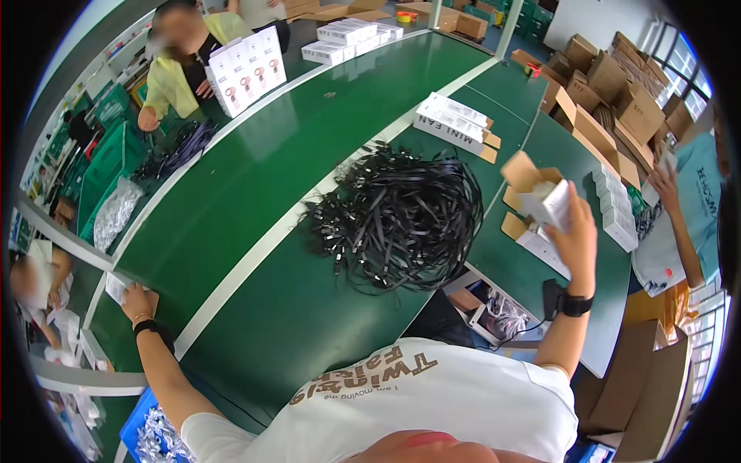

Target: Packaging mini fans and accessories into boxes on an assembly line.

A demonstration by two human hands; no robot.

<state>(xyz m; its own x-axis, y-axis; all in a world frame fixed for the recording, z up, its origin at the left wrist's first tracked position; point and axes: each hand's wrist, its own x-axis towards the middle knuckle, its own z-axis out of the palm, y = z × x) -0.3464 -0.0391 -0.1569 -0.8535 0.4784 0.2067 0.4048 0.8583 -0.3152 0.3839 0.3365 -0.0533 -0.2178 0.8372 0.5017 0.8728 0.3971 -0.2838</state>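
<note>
My left hand (137, 304) is far out at the left, its fingers closed round a small white box (116, 288) at the conveyor belt's edge. A brown flap shows beside those fingers. Over on the right, my right hand (575, 235) grips a white box (553, 205) above the table. Brown open flaps (523, 171) stand next to that box; I cannot tell whether they belong to it or to the carton beneath. Under my right hand lies an open white carton (544, 251) with a brown flap. Between my arms is a big tangled heap of black cables (417, 216).
Beyond the cables lies a white carton of small boxes (455, 123). More white boxes (615, 208) line the table's right edge. Across the green belt (255, 177), a person in yellow (166, 81) holds a white box panel (247, 71). Another person in light blue (687, 204) is at the right.
</note>
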